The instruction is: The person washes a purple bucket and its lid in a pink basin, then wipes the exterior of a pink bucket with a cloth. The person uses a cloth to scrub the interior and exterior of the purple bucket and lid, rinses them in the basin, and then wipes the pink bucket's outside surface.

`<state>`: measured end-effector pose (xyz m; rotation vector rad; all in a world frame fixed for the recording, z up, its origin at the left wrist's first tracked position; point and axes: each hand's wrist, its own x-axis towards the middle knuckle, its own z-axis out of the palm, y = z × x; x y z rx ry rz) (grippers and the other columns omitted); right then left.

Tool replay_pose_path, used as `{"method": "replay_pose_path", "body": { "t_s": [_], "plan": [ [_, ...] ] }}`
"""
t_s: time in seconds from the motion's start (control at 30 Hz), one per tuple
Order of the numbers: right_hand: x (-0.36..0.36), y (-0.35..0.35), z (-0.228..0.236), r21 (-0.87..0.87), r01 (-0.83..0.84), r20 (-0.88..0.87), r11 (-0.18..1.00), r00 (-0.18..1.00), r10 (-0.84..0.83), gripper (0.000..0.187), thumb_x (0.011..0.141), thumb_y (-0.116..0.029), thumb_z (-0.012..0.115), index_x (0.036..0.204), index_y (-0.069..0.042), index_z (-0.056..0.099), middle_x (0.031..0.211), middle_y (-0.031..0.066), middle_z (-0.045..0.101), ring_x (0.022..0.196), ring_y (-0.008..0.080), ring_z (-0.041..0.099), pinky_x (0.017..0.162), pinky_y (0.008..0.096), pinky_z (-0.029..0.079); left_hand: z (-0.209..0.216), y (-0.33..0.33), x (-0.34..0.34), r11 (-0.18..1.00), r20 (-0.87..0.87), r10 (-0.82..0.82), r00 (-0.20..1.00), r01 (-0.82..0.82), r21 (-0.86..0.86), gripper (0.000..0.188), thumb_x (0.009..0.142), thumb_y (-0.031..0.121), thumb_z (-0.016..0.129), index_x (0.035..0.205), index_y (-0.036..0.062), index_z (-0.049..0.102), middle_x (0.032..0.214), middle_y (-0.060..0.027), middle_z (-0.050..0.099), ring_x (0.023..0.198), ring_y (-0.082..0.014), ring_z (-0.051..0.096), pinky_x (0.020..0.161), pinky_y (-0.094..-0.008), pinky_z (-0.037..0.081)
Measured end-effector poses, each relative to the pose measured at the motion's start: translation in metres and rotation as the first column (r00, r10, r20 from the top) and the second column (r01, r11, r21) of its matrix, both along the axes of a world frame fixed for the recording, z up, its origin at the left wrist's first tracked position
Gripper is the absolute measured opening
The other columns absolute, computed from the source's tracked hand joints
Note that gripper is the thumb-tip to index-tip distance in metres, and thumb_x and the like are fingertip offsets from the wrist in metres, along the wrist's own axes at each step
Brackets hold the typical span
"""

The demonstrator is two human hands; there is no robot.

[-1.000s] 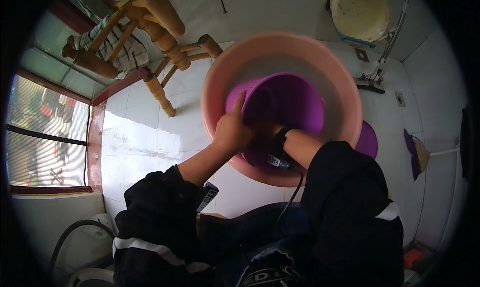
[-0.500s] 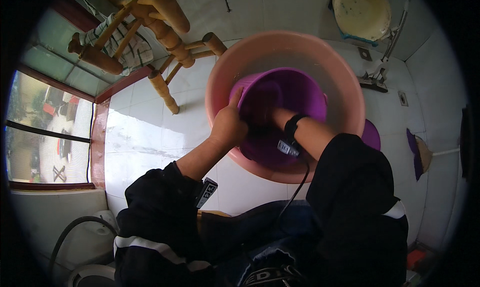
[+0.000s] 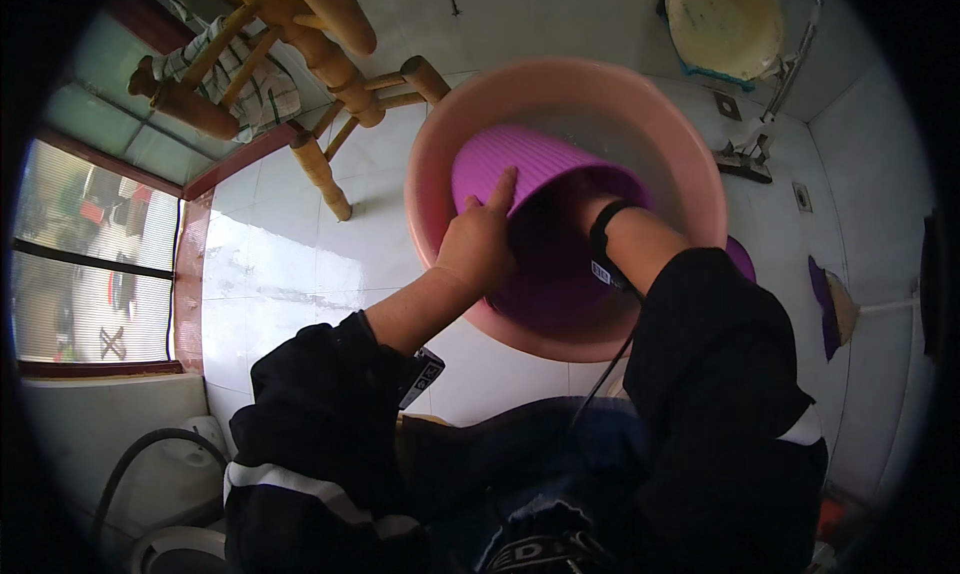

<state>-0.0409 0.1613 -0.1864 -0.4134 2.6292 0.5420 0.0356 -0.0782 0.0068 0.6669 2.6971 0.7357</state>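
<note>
A purple ribbed bucket [image 3: 530, 159] lies tipped inside a large pink basin [image 3: 570, 84], its mouth facing me. My left hand [image 3: 482, 242] grips the bucket's near left rim, fingers on the ribbed outside wall. Into the bucket's mouth reaches my right hand [image 3: 588, 206], a dark band round its wrist. Its fingers are hidden in the shadow inside, so what they touch or hold does not show. Cloudy water [image 3: 640, 144] stands in the basin behind the bucket.
Wooden stools [image 3: 330, 74] stand at the far left, with a checked cloth [image 3: 265, 94] beside them. A cream basin [image 3: 725, 24] leans at the far right near a mop [image 3: 750, 154]. Something purple [image 3: 738, 259] shows beside the pink basin. A grey hose [image 3: 130, 464] curves at lower left.
The bucket has tipped over further, so its ribbed outer wall now shows. My left hand has shifted slightly right along the rim, and my right hand has moved a little right inside.
</note>
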Motion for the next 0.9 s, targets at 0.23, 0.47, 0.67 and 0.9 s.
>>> {"method": "replay_pose_path", "body": {
  "t_s": [0.23,0.47,0.67,0.9],
  "plan": [
    [0.030,-0.050,-0.015,-0.182,-0.185,-0.071,0.966,0.982,0.174,0.042,0.102,-0.021,0.041,0.140,-0.010,0.054,0.149,0.0125,0.047,0.135,0.0280,0.046,0.111,0.0411,0.037,-0.011,-0.013,-0.010,0.991,-0.012,0.084,0.996,-0.082,0.110,0.090,0.071,-0.007,0.053,0.154,0.0126,0.024,0.096,-0.0344,0.065,0.089,-0.0482,0.065,0.082,-0.0516,0.052],
    [0.028,-0.111,0.005,-0.883,-0.094,-0.007,0.460,0.982,0.187,0.035,0.097,-0.017,0.044,0.125,-0.007,0.062,0.131,0.0164,0.058,0.118,0.0293,0.058,0.102,0.0415,0.043,-0.017,-0.020,-0.017,0.982,-0.017,0.084,0.996,-0.080,0.169,0.088,0.069,-0.008,0.052,0.153,0.0099,0.029,0.088,-0.0309,0.067,0.087,-0.0466,0.066,0.081,-0.0510,0.051],
    [0.017,-0.058,0.047,-0.841,0.181,0.019,0.510,0.952,-0.307,0.027,0.090,-0.014,0.052,0.110,-0.005,0.068,0.114,0.0189,0.065,0.101,0.0307,0.064,0.090,0.0415,0.050,-0.006,-0.023,-0.018,0.987,0.043,0.125,0.991,-0.129,0.092,0.090,0.069,-0.008,0.053,0.153,0.0133,0.029,0.088,-0.0298,0.067,0.089,-0.0453,0.066,0.081,-0.0496,0.051],
    [-0.004,-0.036,0.053,-0.673,0.259,-0.073,0.692,0.909,-0.411,0.022,0.089,-0.014,0.056,0.100,-0.004,0.072,0.103,0.0208,0.070,0.090,0.0317,0.069,0.081,0.0423,0.054,-0.021,-0.027,-0.026,0.985,0.039,0.045,0.998,-0.051,0.166,0.091,0.070,-0.008,0.054,0.154,0.0170,0.029,0.093,-0.0311,0.067,0.092,-0.0453,0.066,0.084,-0.0489,0.051]
  ]
}}
